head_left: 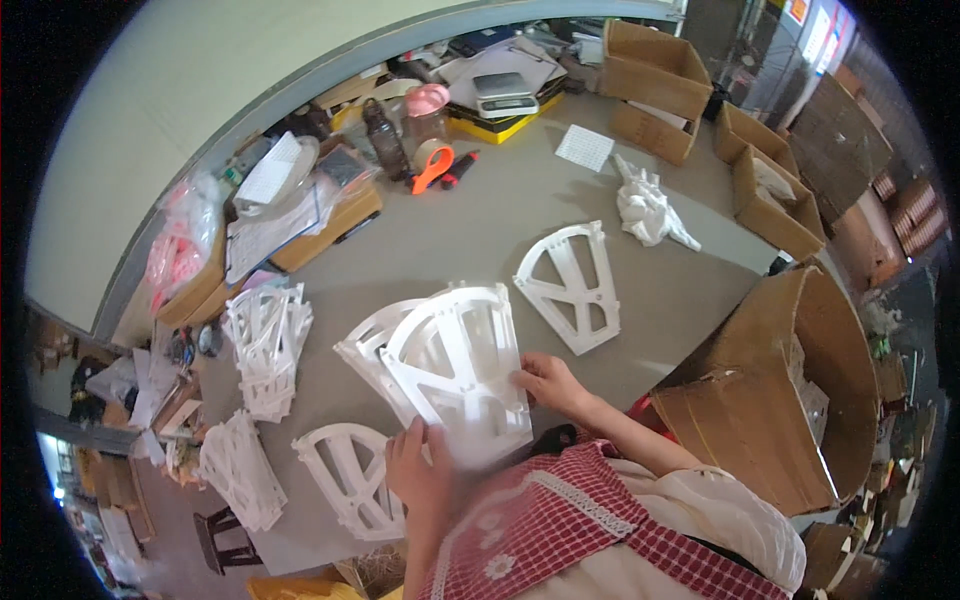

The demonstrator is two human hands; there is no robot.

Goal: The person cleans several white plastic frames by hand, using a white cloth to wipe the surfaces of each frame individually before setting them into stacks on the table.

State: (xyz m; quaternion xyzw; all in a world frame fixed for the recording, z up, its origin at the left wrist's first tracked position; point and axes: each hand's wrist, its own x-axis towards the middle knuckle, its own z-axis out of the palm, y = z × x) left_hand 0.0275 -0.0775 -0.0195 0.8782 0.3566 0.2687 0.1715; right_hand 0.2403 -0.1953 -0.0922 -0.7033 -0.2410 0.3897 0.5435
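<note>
The lace-edged, red-checked apron point(560, 490) lay nearest in the head view, bottom centre. Mid-frame, the right hand point(550, 383) pinched white, plastic-looking fan-shaped panels point(458, 355) by one side; the left hand point(418, 468) curled at their lower edge, grip unclear, perhaps to steady them. Similar slotted piles point(268, 350) lay at left, probably for easy reach.

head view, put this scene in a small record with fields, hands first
left hand: at the lower left edge of white fan-shaped frames
right hand: gripping their right edge
single frames: one beyond the right hand, one beside the left
piles: two at table's left
right side: open cardboard box
</note>
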